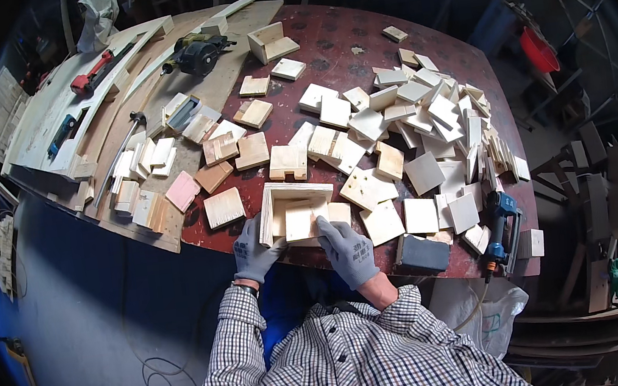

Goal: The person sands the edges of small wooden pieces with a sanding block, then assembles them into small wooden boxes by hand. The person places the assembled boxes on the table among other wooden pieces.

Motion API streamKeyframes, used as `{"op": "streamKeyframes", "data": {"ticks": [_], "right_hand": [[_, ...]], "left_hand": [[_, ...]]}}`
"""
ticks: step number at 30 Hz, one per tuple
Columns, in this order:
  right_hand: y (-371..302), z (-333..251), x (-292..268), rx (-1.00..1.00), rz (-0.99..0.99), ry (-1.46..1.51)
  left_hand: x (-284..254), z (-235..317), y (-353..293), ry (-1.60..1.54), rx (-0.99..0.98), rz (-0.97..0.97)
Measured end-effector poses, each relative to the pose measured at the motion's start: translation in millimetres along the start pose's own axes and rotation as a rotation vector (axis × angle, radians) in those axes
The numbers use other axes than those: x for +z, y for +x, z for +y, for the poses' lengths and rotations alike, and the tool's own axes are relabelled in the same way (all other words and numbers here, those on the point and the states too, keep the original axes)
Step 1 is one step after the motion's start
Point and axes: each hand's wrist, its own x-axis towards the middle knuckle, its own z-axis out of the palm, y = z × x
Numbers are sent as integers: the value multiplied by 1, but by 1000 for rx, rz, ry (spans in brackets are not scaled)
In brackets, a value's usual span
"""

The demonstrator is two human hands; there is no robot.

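A small open wooden box frame (290, 195) lies at the near edge of the dark red table (323, 46). My left hand (255, 251), in a grey glove, grips the frame's left side. My right hand (347, 249), also gloved, presses a square wooden panel (299, 223) into the frame from the near side. Loose square wood pieces (422, 214) lie just right of the frame.
A big heap of small wood squares (430, 114) covers the right half. A blue nail gun (502, 228) and a dark block (423, 254) sit near the right front edge. A circular saw (200, 53), a red tool (90, 74) and long boards (70, 106) lie far left.
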Motion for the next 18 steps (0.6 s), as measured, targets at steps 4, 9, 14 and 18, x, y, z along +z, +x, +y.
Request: {"op": "streamKeyframes", "data": {"ticks": [4,9,14,18], "right_hand": [[-3,-3,-29,23,65,-13],[-34,10,-55,135,93,-75],[-34,15,-54,248,-260,-212],[-3,15,-69,286,-351,-97]], "left_hand": [[-2,4,0,34,-46,-28],[-2,8,-1,18,-6,-1],[0,6,-1,9,2,2],[0,8,0,12,13,22]]}}
